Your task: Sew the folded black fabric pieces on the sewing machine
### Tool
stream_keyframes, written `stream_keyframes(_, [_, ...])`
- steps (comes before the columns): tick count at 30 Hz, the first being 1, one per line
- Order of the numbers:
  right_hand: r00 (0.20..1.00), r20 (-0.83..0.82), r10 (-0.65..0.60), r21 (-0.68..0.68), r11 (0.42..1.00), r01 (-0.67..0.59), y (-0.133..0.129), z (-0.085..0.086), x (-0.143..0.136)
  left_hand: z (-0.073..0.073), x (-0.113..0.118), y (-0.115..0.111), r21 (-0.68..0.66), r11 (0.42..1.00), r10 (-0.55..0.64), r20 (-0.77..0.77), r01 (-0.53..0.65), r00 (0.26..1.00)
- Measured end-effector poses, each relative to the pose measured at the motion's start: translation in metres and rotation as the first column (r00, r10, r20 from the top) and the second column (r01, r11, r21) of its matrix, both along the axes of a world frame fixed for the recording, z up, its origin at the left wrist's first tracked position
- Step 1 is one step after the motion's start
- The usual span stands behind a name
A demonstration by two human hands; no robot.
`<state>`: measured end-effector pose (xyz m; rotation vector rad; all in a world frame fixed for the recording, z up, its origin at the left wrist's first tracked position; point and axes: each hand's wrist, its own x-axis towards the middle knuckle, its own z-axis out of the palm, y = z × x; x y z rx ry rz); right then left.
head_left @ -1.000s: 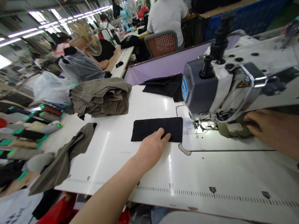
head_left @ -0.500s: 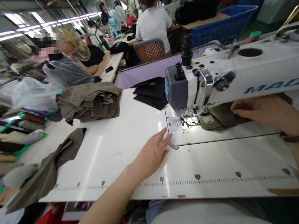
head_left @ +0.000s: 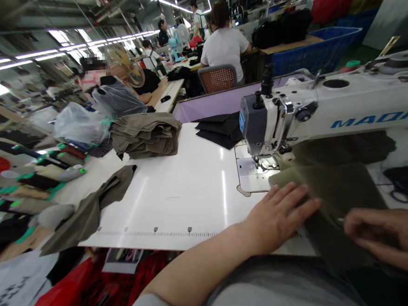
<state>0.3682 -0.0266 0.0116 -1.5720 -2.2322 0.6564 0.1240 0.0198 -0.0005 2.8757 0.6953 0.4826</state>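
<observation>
Here at the sewing machine [head_left: 330, 109], both hands are working the olive fabric [head_left: 348, 187] — it lies on the right of the surface [head_left: 188, 182], just on the near side of the needle area, its lower part reaching past the front edge. The left hand [head_left: 278, 217] is laid palm down with fingers spread, fingertips over the cloth's left side, probably to keep that side flat and steady. The right hand [head_left: 388, 238] stands apart from the left, over the cloth's right part, fingers curled in towards the thumb; blur there, so I cannot tell whether it pinches the fabric or merely rests against it. Such a spread would suit controlling both sides of the piece at once.

Behind the needle sit black fabric pieces [head_left: 219, 131], fanned beside the machine head, likely kept within reach yet off the working area. Farther left, a folded taupe fabric stack [head_left: 145, 136] — seemingly parked there to leave room in front. A loose taupe piece [head_left: 92, 209] lies at the left edge, near the thread spools [head_left: 40, 181].
</observation>
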Motion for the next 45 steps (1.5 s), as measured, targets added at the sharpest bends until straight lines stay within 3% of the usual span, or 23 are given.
stream_keyframes(1, [0.993, -0.061, 0.104, -0.152, 0.982, -0.112, -0.005, 0.003, -0.015, -0.002, 0.004, -0.001, 0.011, 0.999, -0.038, -0.014, 0.039, 0.999])
stream_keyframes(3, [0.980, -0.123, 0.155, -0.263, 0.947, -0.182, -0.009, 0.011, -0.039, -0.005, 0.002, -0.002, 0.003, 0.989, -0.146, -0.056, 0.146, 0.988])
stream_keyframes(6, [0.968, -0.175, 0.179, -0.279, 0.934, -0.223, -0.011, 0.016, -0.050, -0.007, -0.023, -0.002, -0.074, 0.970, -0.237, -0.080, 0.232, 0.968])
stream_keyframes(10, [0.986, -0.097, 0.137, -0.076, 0.987, -0.145, -0.013, 0.000, -0.035, -0.007, -0.079, -0.008, -0.206, 0.978, -0.031, -0.020, 0.026, 0.999])
stream_keyframes(13, [0.966, 0.041, 0.254, 0.019, 0.967, -0.255, -0.015, -0.015, -0.027, -0.006, -0.111, -0.016, -0.305, 0.942, 0.159, 0.041, -0.139, 0.986])
stream_keyframes(16, [0.900, 0.122, 0.419, -0.023, 0.908, -0.419, -0.011, -0.021, -0.033, -0.008, -0.122, -0.022, -0.395, 0.897, 0.277, 0.156, -0.197, 0.948])
stream_keyframes(18, [0.885, 0.128, 0.447, -0.024, 0.894, -0.448, -0.006, -0.020, -0.040, -0.011, -0.121, -0.022, -0.442, 0.862, 0.367, 0.211, -0.246, 0.906])
stream_keyframes(20, [0.924, 0.087, 0.371, 0.018, 0.927, -0.374, 0.002, -0.019, -0.048, -0.012, -0.117, -0.019, -0.473, 0.828, 0.450, 0.240, -0.301, 0.860])
stream_keyframes(23, [0.992, -0.067, 0.109, 0.069, 0.992, -0.105, 0.018, -0.020, -0.061, -0.014, -0.110, -0.011, -0.498, 0.778, 0.555, 0.259, -0.383, 0.791])
stream_keyframes(27, [0.974, -0.148, -0.171, -0.004, 0.985, 0.172, 0.039, -0.025, -0.076, -0.014, -0.107, 0.000, -0.504, 0.703, 0.671, 0.237, -0.501, 0.703])
stream_keyframes(30, [0.951, -0.191, -0.242, -0.051, 0.970, 0.236, 0.045, -0.029, -0.083, -0.015, -0.108, 0.004, -0.523, 0.652, 0.718, 0.194, -0.549, 0.669])
stream_keyframes(35, [0.922, -0.328, -0.205, -0.079, 0.979, 0.189, 0.041, -0.034, -0.082, -0.025, -0.112, 0.001, -0.631, 0.481, 0.820, 0.078, -0.609, 0.568])
stream_keyframes(37, [0.946, -0.265, -0.186, -0.021, 0.982, 0.187, 0.038, -0.035, -0.081, -0.030, -0.114, -0.001, -0.668, 0.489, 0.826, 0.146, -0.562, 0.545])
stream_keyframes(39, [0.964, -0.198, -0.176, 0.052, 0.980, 0.190, 0.037, -0.036, -0.082, -0.034, -0.115, -0.003, -0.635, 0.547, 0.809, 0.236, -0.545, 0.538])
stream_keyframes(43, [0.963, -0.160, -0.216, 0.115, 0.965, 0.235, 0.038, -0.039, -0.087, -0.032, -0.120, -0.005, -0.443, 0.706, 0.690, 0.253, -0.553, 0.679])
stream_keyframes(45, [0.953, -0.175, -0.249, 0.110, 0.956, 0.270, 0.038, -0.041, -0.089, -0.028, -0.121, -0.006, -0.405, 0.743, 0.645, 0.223, -0.532, 0.731])
